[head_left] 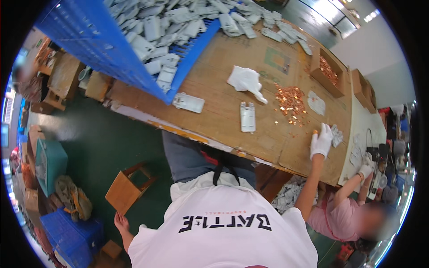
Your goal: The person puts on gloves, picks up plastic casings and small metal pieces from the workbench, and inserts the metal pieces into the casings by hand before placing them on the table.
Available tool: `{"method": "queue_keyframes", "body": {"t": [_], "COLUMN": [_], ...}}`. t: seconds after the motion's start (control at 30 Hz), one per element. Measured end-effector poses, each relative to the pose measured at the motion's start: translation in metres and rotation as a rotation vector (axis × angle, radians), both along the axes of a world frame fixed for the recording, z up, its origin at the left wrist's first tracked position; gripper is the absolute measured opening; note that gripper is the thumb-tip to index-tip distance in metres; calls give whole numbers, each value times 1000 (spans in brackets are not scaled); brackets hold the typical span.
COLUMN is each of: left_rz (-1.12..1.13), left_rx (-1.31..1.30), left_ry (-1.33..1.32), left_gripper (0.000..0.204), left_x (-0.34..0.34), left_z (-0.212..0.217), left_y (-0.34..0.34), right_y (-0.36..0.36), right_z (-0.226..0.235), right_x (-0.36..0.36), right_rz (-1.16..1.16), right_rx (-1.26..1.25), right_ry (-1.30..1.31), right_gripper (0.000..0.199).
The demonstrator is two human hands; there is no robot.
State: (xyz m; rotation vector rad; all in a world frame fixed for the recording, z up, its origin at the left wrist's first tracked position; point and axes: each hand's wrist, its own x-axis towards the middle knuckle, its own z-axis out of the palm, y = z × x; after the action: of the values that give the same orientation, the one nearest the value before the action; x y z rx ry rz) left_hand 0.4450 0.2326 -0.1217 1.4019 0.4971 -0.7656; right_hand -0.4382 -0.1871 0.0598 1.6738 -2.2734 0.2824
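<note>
two loose grey plates [247,117] on the cardboard, one white bag [245,80], one blue crate [107,40] (heaped, uncountable)

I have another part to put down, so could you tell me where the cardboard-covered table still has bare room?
Bare cardboard lies between the single grey part and the near table edge, and left of the white plastic bag towards the blue crate. It is crowded at the copper pieces, around the gloved right hand, and along the far edge under the grey parts heap.
</note>
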Motion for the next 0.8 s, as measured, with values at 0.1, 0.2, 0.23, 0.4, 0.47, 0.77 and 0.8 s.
{"method": "queue_keyframes", "body": {"t": [0.1,0.2,0.23,0.4,0.47,0.77,0.8], "left_rz": [-719,-1226,-1306,-1691,-1821,-2352,-2413], "left_rx": [-190,283,292,332,349,448,458], "left_ry": [-17,-748,-771,-874,-908,-1064,-1085], "left_gripper": [18,24,24,23,22,21,21], "left_x": [-32,-113,-115,-138,-156,-220,-224], "left_z": [-11,2,9,32,38,51,54], "left_y": [74,87,73,2,-21,-137,-156], "right_y": [7,7,6,12,11,-51,-59], "right_z": [-1,4,8,15,15,22,26], "right_x": [13,26,33,49,56,117,128], "right_rz": [20,38,51,93,106,478,514], "right_rx": [-50,-85,-83,-89,-97,-104,-81], "right_ry": [-59,-84,-95,-165,-171,-351,-373], "right_gripper": [45,44,44,45,44,38,38]}}
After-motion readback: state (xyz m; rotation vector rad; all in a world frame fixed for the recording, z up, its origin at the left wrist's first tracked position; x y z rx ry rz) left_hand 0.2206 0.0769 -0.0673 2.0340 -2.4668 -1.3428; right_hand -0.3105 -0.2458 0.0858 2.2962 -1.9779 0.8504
